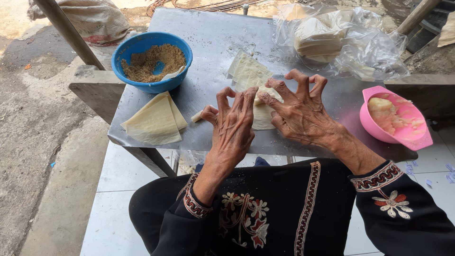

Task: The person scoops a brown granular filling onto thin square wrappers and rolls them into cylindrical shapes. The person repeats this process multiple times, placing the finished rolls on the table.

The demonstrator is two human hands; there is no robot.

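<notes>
My left hand [232,125] and my right hand [298,111] rest side by side on a pale wrapper sheet [262,118] lying on the grey metal table [213,42]. Fingertips of both hands press down and curl over the sheet's rolled edge. A rolled end of the wrapper [196,115] pokes out to the left of my left thumb. Another flat wrapper sheet [249,71] lies just beyond the hands. Black embroidered sleeves cover both forearms.
A blue bowl [151,59] of brown crumbly filling stands far left. Folded wrappers [155,121] are stacked at the table's near-left corner. A pink bowl [395,118] of pale paste sits right. A clear plastic bag [341,40] of wrappers lies far right.
</notes>
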